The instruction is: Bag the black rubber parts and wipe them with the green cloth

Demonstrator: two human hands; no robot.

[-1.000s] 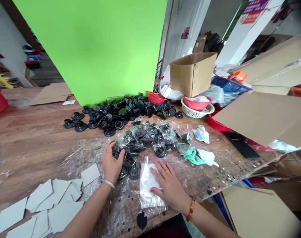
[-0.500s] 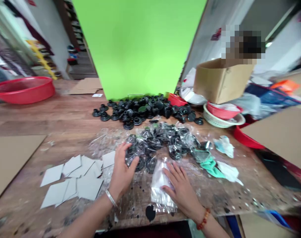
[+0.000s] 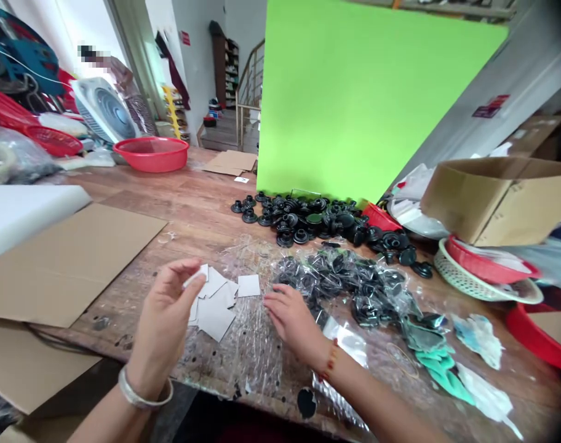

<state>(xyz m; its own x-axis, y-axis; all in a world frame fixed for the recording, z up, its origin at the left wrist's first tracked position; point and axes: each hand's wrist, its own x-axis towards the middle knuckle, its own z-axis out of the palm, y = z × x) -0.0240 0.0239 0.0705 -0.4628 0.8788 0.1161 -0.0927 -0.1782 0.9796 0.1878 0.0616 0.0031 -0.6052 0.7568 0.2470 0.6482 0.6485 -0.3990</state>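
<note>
My left hand [image 3: 163,323] is closed, with a small white card [image 3: 197,275] pinched between thumb and fingers. Beneath and beside it lies a loose pile of white square cards [image 3: 216,315]. One single card [image 3: 249,285] rests apart, between the pile and my right hand [image 3: 295,319]. That right hand is open, its fingers loosely stretched to the left above the table, and nothing shows in them. Black round knob-like parts in clear plastic bags [image 3: 336,274] lie just beyond it. A stack of clear plastic bags [image 3: 347,344] is partly hidden under my right forearm.
Loose black parts [image 3: 303,218] are heaped before a green board [image 3: 354,104]. At right stand a white basket [image 3: 488,286], a cardboard box [image 3: 502,197] and green cloth [image 3: 446,372]. Cardboard sheets [image 3: 91,258] and a red basin [image 3: 151,154] lie left; a person [image 3: 128,92] is behind.
The view has swung left. My left hand has moved from the bagged parts to the cards and taken one. My right hand has left the plastic bags and moved left.
</note>
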